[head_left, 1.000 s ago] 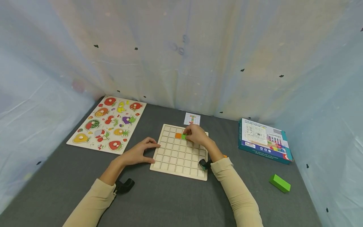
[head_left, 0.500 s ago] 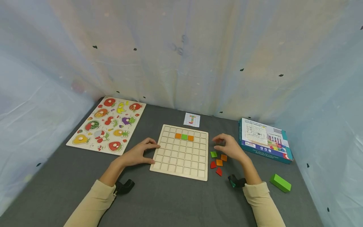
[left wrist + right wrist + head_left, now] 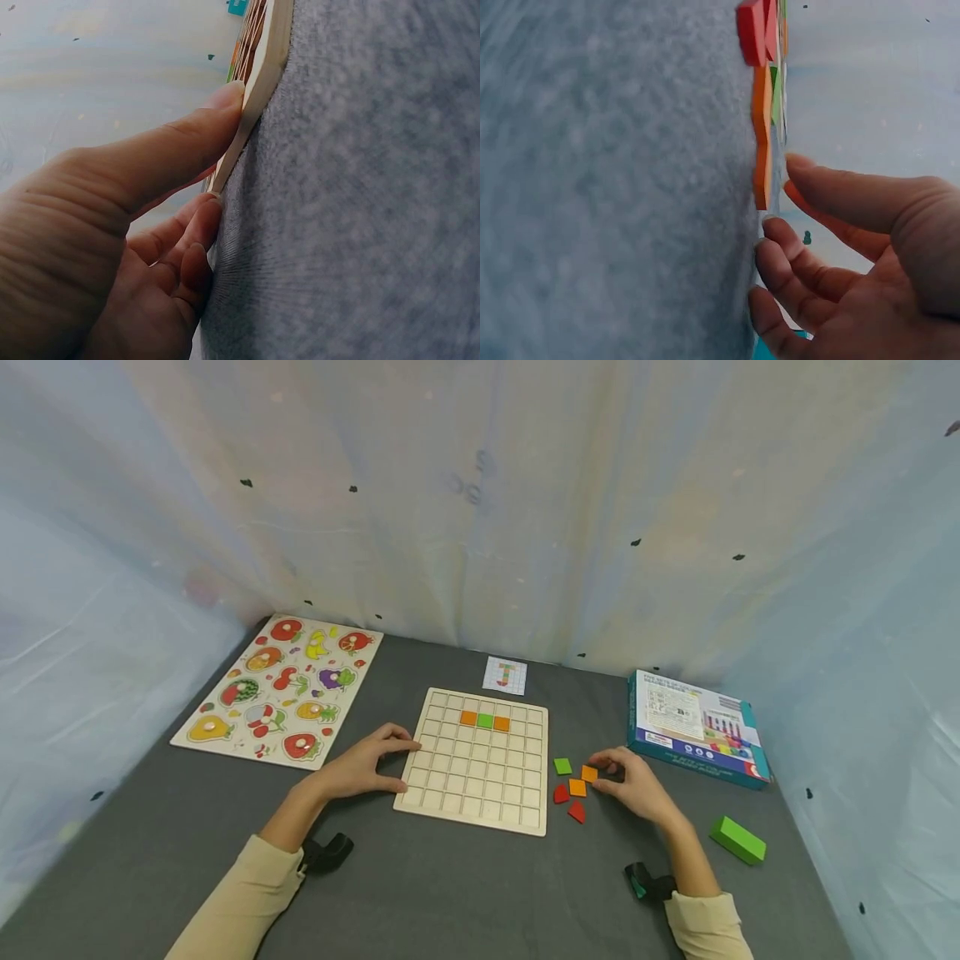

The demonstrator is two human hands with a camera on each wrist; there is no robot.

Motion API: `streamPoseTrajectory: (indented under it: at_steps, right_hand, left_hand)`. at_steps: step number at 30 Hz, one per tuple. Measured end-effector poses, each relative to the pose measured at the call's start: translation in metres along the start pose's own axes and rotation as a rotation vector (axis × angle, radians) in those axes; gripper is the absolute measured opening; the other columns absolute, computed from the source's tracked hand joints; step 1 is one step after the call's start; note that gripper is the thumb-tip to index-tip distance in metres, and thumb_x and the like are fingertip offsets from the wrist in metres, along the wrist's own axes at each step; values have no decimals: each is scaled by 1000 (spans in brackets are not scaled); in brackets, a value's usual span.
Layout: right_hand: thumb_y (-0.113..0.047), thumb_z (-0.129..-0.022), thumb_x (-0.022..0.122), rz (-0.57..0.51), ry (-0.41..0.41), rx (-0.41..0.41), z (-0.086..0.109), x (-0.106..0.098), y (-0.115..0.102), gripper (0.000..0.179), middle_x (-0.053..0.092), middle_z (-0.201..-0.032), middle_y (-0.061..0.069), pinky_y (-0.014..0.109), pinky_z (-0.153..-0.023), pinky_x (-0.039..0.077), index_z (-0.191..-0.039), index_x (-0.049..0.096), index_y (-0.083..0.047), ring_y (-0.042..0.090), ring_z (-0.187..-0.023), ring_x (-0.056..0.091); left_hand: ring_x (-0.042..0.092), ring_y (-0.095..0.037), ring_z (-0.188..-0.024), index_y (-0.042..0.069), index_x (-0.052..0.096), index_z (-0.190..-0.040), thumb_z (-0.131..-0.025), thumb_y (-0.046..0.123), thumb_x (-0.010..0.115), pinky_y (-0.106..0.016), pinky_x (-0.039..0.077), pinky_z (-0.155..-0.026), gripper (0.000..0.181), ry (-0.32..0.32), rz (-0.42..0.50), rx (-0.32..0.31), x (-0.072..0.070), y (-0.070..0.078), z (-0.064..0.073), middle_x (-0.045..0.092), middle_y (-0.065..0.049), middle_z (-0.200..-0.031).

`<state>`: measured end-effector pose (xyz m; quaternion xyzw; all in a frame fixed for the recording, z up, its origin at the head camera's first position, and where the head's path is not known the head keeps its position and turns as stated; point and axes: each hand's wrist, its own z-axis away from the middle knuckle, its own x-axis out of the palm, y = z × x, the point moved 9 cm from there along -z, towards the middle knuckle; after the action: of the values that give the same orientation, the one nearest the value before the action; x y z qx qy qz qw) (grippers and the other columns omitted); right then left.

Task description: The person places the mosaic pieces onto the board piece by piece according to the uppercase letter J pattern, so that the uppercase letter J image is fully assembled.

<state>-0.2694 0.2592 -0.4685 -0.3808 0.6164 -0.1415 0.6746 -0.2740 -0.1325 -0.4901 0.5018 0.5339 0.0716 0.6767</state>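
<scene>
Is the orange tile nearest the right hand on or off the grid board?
Off: the orange tile lies on the dark tabletop, outside the grid board, by the right hand.

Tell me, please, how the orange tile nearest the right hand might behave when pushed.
The orange tile looks rigid, with straight edges, so it probably won't bend. Being small, it's likely light. Lying flat, it should slide rather than roll.

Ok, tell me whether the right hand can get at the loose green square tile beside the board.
Probably yes: the green square tile lies flat, uncovered. An orange square tile sits between it and the right hand, but looks low enough to reach over.
</scene>
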Motion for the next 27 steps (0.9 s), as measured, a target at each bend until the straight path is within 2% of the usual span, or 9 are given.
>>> streamPoseTrajectory:
  at_steps: [10,27]
  right_hand:
    - [-3,-89,74,16,41,9,-3,2,3,23,62,-103,11,37,-79,43,-111,72,-1,26,-88,51]
    - [4,-86,74,27,47,55,-4,5,5,20,61,-102,10,36,-79,42,-106,72,0,24,-88,50]
  left_hand:
    - [46,-28,-123,9,59,-138,-81,34,84,-53,38,-101,67,-2,2,-5,0,-2,-1,46,-7,-132]
    - [44,-28,-125,8,59,-139,-82,34,83,-54,37,-102,67,-10,17,-15,0,-3,-1,45,-8,-133]
